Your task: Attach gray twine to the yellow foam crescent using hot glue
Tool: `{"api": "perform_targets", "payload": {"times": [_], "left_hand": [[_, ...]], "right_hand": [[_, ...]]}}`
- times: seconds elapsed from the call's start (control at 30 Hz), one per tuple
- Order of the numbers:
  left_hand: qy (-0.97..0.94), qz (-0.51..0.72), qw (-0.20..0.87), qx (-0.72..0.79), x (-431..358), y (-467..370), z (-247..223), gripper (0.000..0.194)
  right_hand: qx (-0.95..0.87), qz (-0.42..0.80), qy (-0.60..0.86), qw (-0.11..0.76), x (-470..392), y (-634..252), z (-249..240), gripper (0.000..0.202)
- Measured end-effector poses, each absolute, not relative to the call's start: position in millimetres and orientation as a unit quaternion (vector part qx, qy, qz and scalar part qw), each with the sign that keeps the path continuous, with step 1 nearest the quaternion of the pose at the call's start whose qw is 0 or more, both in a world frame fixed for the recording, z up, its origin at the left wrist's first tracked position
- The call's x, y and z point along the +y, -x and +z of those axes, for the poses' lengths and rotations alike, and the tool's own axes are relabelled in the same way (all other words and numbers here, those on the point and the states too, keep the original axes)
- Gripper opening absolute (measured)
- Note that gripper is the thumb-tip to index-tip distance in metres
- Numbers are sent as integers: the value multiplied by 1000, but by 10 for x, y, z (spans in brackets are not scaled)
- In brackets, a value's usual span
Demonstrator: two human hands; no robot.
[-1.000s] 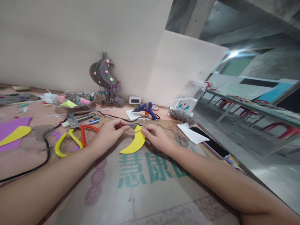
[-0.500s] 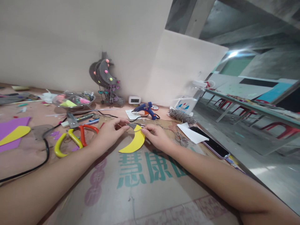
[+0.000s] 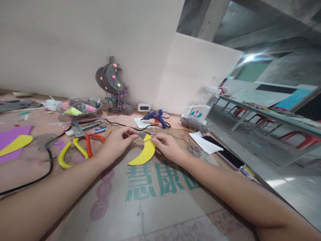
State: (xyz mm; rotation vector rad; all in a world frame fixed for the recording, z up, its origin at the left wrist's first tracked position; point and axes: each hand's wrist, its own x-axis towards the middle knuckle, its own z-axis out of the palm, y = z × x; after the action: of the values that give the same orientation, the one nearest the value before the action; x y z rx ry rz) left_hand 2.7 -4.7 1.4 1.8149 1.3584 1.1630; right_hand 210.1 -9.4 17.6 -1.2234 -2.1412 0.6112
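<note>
Yellow-handled pliers (image 3: 81,148) lie at nine o'clock from the moon (image 3: 145,153); the left hand (image 3: 119,142), at ten, pinches its gray tip; the yellow moon is mid-clock; the blue glue gun (image 3: 155,115) sits at one; the right hand (image 3: 167,146) touches its edge at three, but I can't tell what it pinches

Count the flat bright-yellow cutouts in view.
2: a crescent between the left hand and right hand, and a long piece on the purple sheet. Others may be hidden.
</note>
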Motion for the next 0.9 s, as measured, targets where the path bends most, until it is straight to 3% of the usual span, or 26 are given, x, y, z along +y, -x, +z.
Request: {"api": "perform_targets", "payload": {"times": [0.33, 0.47, 0.57, 0.63, 0.77, 0.9], "left_hand": [[-675, 413, 363, 491, -131, -66, 127, 28], [-653, 443, 361, 497, -94, -56, 91, 27], [-649, 449, 352, 503, -71, -44, 69, 27], [-649, 446, 352, 506, -68, -39, 63, 27], [-645, 446, 356, 509, -68, -36, 55, 28], [-636, 453, 376, 499, -49, -36, 40, 29]], "right_hand": [[-821, 217, 426, 311, -88, -2103, 146, 27], [-838, 146, 397, 345, -114, -2097, 181, 33], [-839, 160, 377, 358, -128, -2125, 336, 34], [-834, 232, 401, 299, -116, -2196, 509, 34], [-819, 401, 405, 71, -33, -2493, 897, 31], [-818, 379, 430, 46, 10, -2807, 1193, 34]]}}
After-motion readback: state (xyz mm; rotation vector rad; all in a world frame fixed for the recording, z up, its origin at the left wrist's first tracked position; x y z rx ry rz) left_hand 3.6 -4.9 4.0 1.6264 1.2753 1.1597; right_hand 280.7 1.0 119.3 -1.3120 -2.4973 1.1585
